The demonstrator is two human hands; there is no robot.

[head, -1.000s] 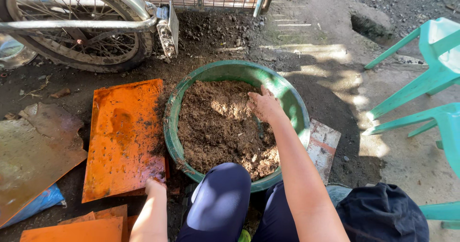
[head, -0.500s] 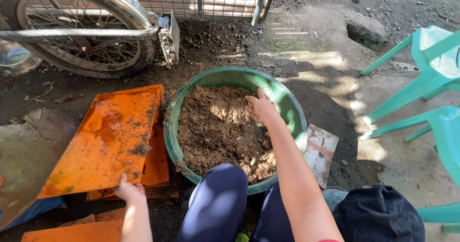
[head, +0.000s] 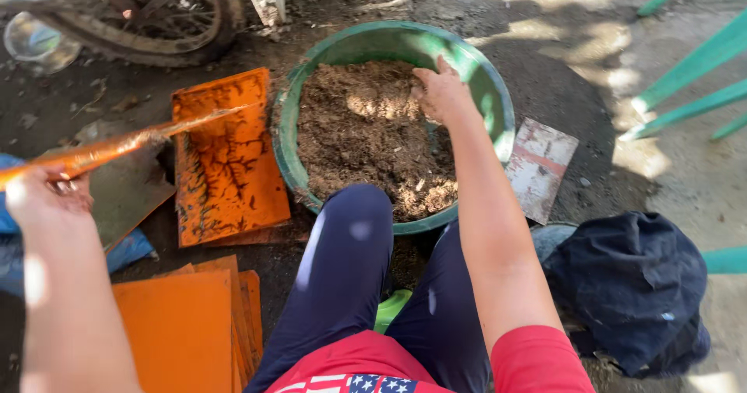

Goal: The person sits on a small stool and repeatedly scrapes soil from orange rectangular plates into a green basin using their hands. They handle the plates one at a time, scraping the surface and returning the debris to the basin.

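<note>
A round green basin [head: 498,105] full of brown soil [head: 366,136] sits on the dirt ground between my knees. My right hand [head: 440,93] rests on the soil near the basin's far right rim, fingers bent into it. My left hand [head: 47,198] at the far left grips one end of a thin orange sheet [head: 124,148], lifted edge-on and tilted over the ground. Below it a second orange sheet [head: 226,167], dirt-stained, lies flat beside the basin.
A stack of orange sheets [head: 187,327] lies at lower left. A bike wheel [head: 156,27] stands at the top left. A small grey slab [head: 541,167] and a dark cloth bag [head: 634,288] are at right, teal chair legs [head: 692,89] beyond them.
My left hand has lifted the top orange sheet off the one beneath and swung it up to the left. My right hand stays on the soil. The view has tilted downward.
</note>
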